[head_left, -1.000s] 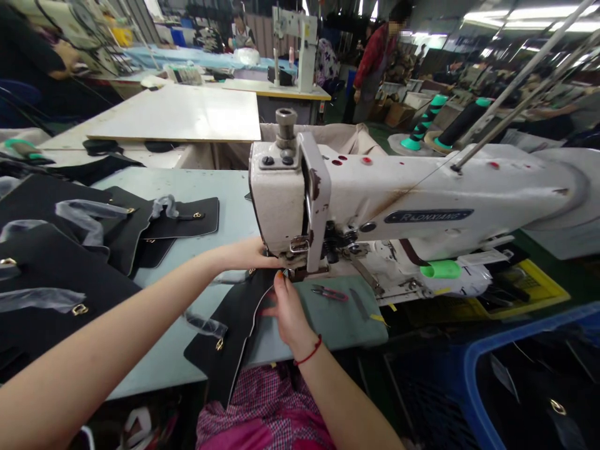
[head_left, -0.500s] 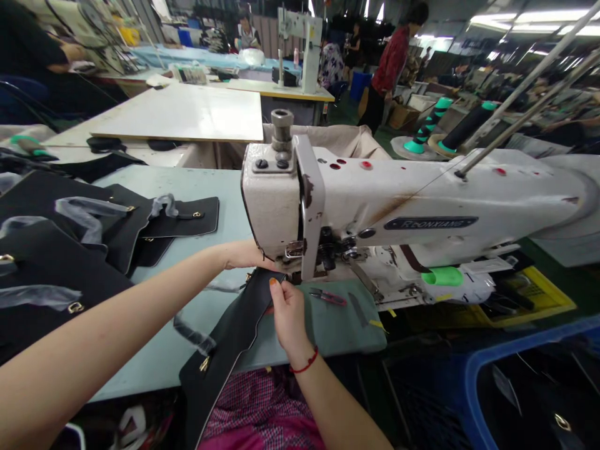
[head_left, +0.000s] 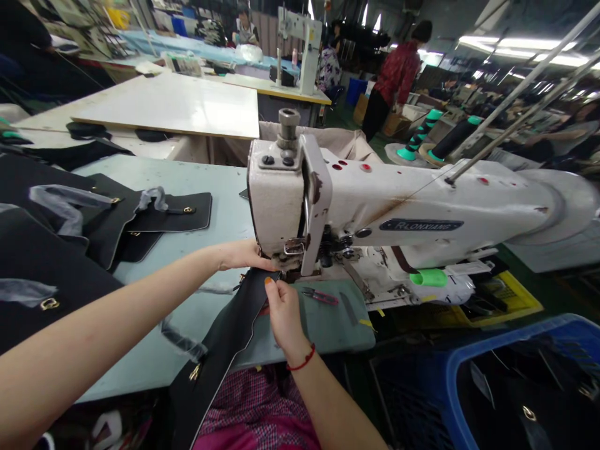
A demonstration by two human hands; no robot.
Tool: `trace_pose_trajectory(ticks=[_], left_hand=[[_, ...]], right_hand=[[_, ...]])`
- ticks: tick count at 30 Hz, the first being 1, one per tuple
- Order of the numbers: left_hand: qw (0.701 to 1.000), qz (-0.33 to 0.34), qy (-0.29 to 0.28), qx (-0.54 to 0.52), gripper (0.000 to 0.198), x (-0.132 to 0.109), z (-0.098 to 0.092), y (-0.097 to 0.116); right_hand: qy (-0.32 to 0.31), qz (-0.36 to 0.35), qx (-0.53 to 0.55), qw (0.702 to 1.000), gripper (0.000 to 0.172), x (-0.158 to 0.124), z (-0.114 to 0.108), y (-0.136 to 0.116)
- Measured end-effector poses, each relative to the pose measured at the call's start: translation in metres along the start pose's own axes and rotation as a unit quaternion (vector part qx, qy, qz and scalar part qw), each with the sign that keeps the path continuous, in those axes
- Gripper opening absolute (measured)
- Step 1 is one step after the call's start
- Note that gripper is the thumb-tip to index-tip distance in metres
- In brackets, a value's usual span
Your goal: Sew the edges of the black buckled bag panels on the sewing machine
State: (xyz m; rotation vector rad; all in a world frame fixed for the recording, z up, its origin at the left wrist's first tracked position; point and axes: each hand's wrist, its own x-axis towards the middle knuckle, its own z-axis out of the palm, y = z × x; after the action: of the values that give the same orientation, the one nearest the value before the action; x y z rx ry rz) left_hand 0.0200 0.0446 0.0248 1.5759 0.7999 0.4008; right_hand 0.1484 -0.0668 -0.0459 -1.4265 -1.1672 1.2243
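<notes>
A black leather-like panel [head_left: 244, 315] with a pale cut edge runs from beneath the sewing machine's [head_left: 276, 200] head down toward my lap. My right hand [head_left: 285, 315] pinches its right edge, thumb on top and fingers underneath. Across the panel's far end lies my left hand [head_left: 240, 255], its thumb stretched toward the needle area; the other fingers are partly hidden behind the machine head. Gold-coloured hardware [head_left: 195, 372] and a strip in clear film [head_left: 182, 340] are attached to the panel. The needle itself is hard to make out.
Several similar black panels [head_left: 173, 212] lie on the left of the pale table [head_left: 145, 369]. Thread snips [head_left: 320, 295] rest right of my right hand. A blue crate [head_left: 452, 369] holds black pieces at lower right. Another person [head_left: 396, 75] stands in the background.
The view has turned slightly, so the table and crate appear shifted left. Both hands keep nearly the same place on the black panel. The person in red has changed posture.
</notes>
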Motion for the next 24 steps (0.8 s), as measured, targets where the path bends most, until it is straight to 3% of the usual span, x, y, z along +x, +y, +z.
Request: trace_pose_trajectory(ticks=[9,18,24], left_hand=[[0.999,0.023,0.022,0.038,0.044,-0.002,0.005,0.002],[0.997,0.012,0.056,0.057,0.039,-0.005,0.01,-0.016],[0.989,-0.002,0.129,0.078,0.036,-0.013,0.026,-0.02]], right_hand=[[-0.028,0.016,0.029,0.999,0.046,0.0,-0.003,0.0],[-0.065,0.001,0.029,0.997,0.044,0.004,-0.015,0.002],[-0.11,0.012,0.037,0.993,0.043,0.01,-0.034,0.001]])
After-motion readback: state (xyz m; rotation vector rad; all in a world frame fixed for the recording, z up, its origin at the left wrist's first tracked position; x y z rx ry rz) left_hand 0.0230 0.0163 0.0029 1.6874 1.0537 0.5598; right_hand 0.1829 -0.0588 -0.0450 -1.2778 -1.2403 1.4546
